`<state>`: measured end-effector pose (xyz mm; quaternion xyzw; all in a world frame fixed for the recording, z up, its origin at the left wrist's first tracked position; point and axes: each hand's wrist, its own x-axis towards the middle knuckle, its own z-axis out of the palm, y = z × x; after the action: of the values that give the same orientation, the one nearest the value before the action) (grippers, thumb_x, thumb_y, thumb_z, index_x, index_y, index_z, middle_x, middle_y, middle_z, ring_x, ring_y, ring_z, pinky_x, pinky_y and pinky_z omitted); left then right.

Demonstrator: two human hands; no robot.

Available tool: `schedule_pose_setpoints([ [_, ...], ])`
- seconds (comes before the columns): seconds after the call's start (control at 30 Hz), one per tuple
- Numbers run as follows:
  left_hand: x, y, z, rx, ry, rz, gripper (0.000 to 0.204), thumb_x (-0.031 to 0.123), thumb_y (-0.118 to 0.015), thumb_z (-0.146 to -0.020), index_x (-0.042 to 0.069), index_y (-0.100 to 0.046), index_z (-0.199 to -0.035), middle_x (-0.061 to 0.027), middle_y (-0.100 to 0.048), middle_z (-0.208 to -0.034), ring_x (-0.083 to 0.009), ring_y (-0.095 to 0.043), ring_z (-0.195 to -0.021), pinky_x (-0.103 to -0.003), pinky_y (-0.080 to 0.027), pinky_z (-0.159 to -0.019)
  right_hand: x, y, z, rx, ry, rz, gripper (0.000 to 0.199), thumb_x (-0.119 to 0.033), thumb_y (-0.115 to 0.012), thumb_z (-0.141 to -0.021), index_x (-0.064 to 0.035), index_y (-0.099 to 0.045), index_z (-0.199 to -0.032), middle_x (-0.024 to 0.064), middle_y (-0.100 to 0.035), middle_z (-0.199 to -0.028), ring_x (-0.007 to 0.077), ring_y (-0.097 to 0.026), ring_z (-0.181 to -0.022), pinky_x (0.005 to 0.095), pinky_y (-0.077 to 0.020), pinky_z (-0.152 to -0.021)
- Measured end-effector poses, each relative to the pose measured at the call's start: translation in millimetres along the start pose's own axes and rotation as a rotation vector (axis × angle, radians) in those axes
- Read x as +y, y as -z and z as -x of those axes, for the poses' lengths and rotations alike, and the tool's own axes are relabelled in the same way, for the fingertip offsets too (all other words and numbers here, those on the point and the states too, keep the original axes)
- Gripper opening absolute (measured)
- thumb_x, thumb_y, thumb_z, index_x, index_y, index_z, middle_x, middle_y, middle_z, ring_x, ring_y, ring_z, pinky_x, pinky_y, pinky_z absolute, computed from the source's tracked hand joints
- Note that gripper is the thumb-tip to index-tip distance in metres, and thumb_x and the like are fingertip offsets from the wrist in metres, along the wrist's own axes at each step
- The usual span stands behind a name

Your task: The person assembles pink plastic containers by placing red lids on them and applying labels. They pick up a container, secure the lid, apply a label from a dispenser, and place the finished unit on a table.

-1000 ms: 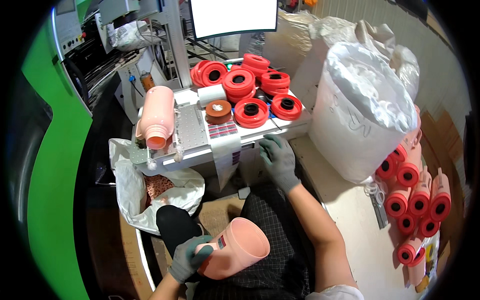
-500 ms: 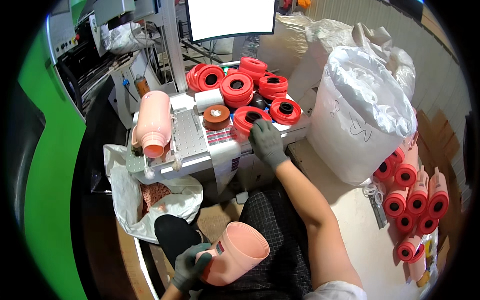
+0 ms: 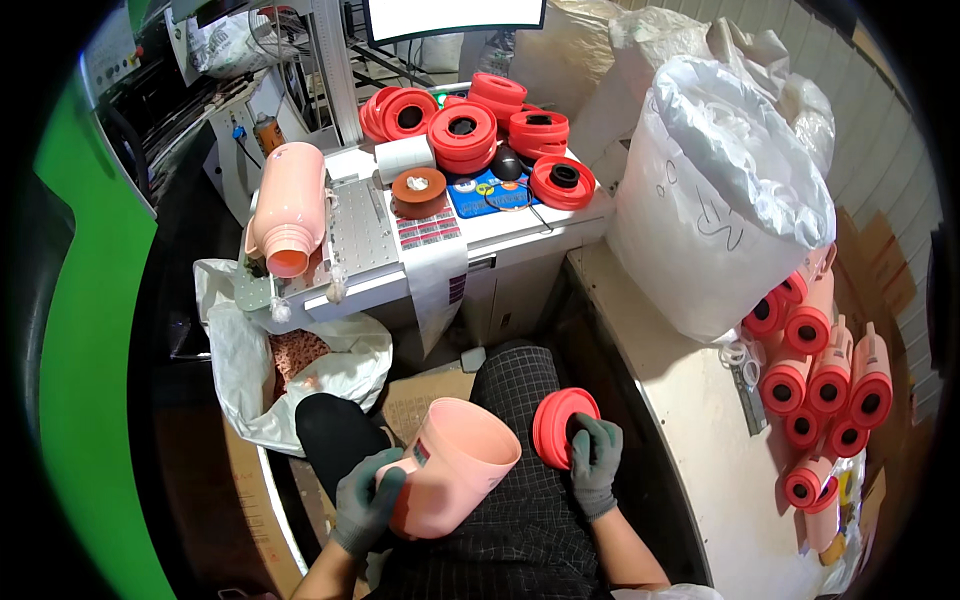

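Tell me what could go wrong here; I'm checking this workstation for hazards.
The left hand grips the pink container only near its lower end, so it might tip off the lap. The red lid in the right hand is pinched at its rim and could slip. The stacked red lids might slide off the table.

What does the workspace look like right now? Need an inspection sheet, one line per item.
Surface: white bench ahead of the seated person; a pink bottle lies on its left end.
Job's things: pink open-topped container in the lap; red ring cap beside it.
Clutter: pile of red caps, tape roll, big white sack, capped pink bottles stacked at right, open bag on the floor.
Grippers: left hand holds the container's base; right hand holds the cap, fingers through its hole; both gloved.
Cables: thin black one on the bench.
Surroundings: monitor above, green panel at left.
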<state>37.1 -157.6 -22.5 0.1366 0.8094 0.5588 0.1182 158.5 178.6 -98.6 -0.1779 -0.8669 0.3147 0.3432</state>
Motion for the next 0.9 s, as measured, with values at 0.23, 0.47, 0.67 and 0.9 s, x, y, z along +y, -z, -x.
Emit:
schedule_pose_setpoints([
  [0.23,9,-12,3,-0.09,-0.216,-0.169,0.03,0.02,-0.074,-0.098,0.0,-0.071,-0.12,-0.0197,-0.076,-0.111,-0.0334,-0.076,-0.099,-0.041,-0.06,-0.086,-2,2,4,-0.107,-0.063,-0.038,0.044,-0.019,-0.072,-0.096,0.0005,-0.065,-0.135,0.0144,-0.064,-0.117,0.0288,-0.062,-0.111,0.0413,-0.0489,-0.1],
  [0.47,18,-12,5,-0.133,-0.29,-0.147,0.031,0.022,-0.075,-0.097,-0.002,-0.071,-0.117,-0.0202,-0.075,-0.114,-0.0344,-0.077,-0.099,-0.04,-0.061,-0.085,-92,27,-66,-0.371,0.254,-0.388,0.054,-0.016,-0.083,-0.076,0.0016,-0.072,-0.125,0.0108,-0.066,-0.101,0.0228,-0.062,-0.088,0.0365,-0.0522,-0.081],
  [0.67,0,-1,10,-0.183,-0.272,-0.139,0.034,0.024,-0.075,-0.096,0.001,-0.07,-0.12,-0.0209,-0.074,-0.119,-0.0342,-0.074,-0.107,-0.04,-0.06,-0.088,-85,12,-49,-0.428,0.458,-0.425,0.062,-0.02,-0.092,-0.066,-0.0005,-0.075,-0.122,0.0077,-0.064,-0.09,0.0247,-0.061,-0.082,0.0373,-0.0491,-0.071],
  [0.9,-15,-7,18,-0.145,-0.329,-0.15,0.038,0.026,-0.076,-0.094,0.0,-0.066,-0.12,-0.0209,-0.073,-0.122,-0.0338,-0.076,-0.099,-0.04,-0.063,-0.082,-93,15,-29,-0.443,0.385,-0.401,0.056,-0.025,-0.088,-0.078,0.002,-0.073,-0.124,0.0099,-0.061,-0.09,0.0255,-0.058,-0.081,0.0379,-0.0495,-0.073],
])
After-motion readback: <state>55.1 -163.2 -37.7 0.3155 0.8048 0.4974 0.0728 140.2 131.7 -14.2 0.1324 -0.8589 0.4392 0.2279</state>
